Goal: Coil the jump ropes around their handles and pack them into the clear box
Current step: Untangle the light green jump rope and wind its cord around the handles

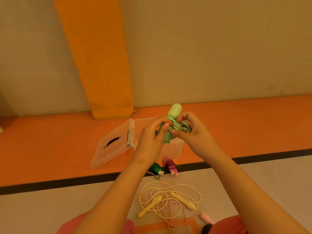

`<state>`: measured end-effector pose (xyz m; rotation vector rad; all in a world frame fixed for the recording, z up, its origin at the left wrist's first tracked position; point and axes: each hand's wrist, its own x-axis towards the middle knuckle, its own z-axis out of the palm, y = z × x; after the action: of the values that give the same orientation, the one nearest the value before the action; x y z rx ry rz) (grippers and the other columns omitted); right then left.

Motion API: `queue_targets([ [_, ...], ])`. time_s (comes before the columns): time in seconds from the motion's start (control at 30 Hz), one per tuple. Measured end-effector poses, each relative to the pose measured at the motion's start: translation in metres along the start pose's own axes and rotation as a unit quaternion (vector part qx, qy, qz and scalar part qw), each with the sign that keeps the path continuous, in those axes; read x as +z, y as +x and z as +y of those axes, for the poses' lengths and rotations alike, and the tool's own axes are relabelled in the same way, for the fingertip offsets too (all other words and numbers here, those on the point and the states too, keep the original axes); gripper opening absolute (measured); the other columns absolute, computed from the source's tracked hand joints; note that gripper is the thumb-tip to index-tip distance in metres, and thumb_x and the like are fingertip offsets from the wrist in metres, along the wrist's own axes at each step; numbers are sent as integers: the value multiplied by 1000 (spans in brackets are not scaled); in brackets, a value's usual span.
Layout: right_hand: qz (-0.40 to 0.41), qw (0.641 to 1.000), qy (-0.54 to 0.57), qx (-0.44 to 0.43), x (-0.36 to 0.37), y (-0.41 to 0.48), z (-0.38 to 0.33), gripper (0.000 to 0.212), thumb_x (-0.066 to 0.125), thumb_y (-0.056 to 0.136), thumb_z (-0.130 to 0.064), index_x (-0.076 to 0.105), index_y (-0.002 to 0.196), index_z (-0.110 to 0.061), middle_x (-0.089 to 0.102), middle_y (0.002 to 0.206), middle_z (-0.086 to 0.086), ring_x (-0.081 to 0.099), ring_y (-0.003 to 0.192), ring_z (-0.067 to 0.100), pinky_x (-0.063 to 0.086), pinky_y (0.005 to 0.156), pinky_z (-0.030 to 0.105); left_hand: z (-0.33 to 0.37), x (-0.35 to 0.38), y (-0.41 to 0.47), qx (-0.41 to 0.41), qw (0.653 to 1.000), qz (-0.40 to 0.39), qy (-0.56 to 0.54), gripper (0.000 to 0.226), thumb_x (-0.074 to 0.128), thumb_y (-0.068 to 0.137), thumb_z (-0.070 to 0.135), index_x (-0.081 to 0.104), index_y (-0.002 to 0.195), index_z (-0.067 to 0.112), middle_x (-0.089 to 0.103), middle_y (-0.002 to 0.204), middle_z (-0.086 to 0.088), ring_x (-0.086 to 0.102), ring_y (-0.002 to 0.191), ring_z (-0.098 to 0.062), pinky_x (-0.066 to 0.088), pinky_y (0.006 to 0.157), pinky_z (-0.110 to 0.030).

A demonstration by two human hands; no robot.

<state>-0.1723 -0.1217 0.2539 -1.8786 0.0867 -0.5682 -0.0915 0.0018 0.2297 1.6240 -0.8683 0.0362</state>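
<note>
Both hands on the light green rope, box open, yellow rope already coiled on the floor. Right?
Not quite. The yellow rope is not coiled: the head view shows it lying in loose loops on the floor, tangled with a pink rope. The rest holds: the left hand and right hand both grip the light green rope, and the box is open.

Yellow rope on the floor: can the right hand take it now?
Probably not yet: the right hand grips the green rope. Otherwise the yellow rope lies uncovered below it.
</note>
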Motion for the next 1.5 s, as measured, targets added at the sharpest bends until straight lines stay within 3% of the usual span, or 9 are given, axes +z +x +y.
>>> queue_targets([
  [0.13, 28, 999, -19, -21, -1, -1, -3, 20, 67, 83, -6, 52, 94, -13, 55, 74, -7, 47, 60, -2, 38, 55, 13, 3, 2, 1, -4, 1000, 14, -22, 14, 49, 94, 37, 63, 93, 37, 65, 98, 10, 65, 92, -21, 54, 75, -53],
  [0.33, 81, 989, -93, -79, -1, 0, -5, 25, 68, 83, -9, 50, 89, -26, 59, 81, -12, 54, 70, -1, 42, 60, 16, 14, 5, 2, -25, 997, 20, -73, 12, 53, 94, 31, 63, 90, 36, 65, 92, 13, 67, 84, -27, 55, 71, -54],
  [0.57, 148, 950, -228, -152, -6, 10, 2, 19, 73, 76, -10, 57, 83, -17, 48, 93, 0, 47, 73, 1, 37, 62, 7, 17, 5, 3, -73, 989, -4, -126, 12, 63, 90, 9, 56, 91, 19, 61, 94, 2, 66, 82, -25, 56, 61, -26],
  [0.73, 179, 914, -311, -189, -1, 16, 7, 12, 70, 78, -13, 58, 81, -11, 55, 94, 1, 54, 80, 16, 47, 65, 36, 14, 7, 7, -101, 985, -18, -140, 17, 60, 92, 8, 54, 95, 23, 60, 96, 3, 64, 84, -16, 55, 65, -29],
  [0.83, 185, 894, -344, -220, -1, 21, 10, 11, 71, 77, -15, 61, 79, -11, 60, 99, 2, 48, 100, 22, 42, 81, 36, 9, 6, 10, -124, 981, 2, -148, 14, 58, 93, 11, 52, 98, 23, 62, 101, -4, 65, 79, -13, 55, 62, -28],
  [1.1, 81, 937, -255, -225, 8, 20, 20, 14, 54, 88, -22, 62, 94, -12, 64, 98, 0, 55, 99, 17, 43, 84, 31, -2, 0, 21, -149, 966, 87, -194, 20, 52, 97, 11, 44, 105, 28, 63, 105, -14, 65, 73, -21, 53, 54, -22],
  [1.2, 69, 945, -222, -231, 20, 14, 19, 15, 52, 90, -24, 61, 98, -15, 66, 99, -2, 60, 98, 16, 48, 82, 34, -13, -4, 29, -144, 969, 126, -154, 25, 48, 98, 8, 47, 116, 26, 57, 111, -9, 61, 77, -13, 51, 52, -20],
  [1.33, 61, 946, -199, -250, 35, 7, 10, 18, 52, 90, -21, 63, 95, -8, 65, 95, 1, 58, 90, 7, 45, 77, 17, -25, -10, 36, -153, 965, 160, -139, 24, 46, 99, 5, 54, 113, 22, 57, 111, -7, 57, 78, -6, 45, 49, -11],
  [1.5, 110, 937, -213, -254, 31, 7, 3, 14, 53, 90, -25, 62, 94, -15, 64, 92, -5, 55, 88, 1, 40, 77, 14, -31, -11, 42, -154, 967, 152, -134, 24, 45, 99, 3, 52, 122, 7, 56, 93, 4, 59, 59, 9, 44, 46, -9],
])
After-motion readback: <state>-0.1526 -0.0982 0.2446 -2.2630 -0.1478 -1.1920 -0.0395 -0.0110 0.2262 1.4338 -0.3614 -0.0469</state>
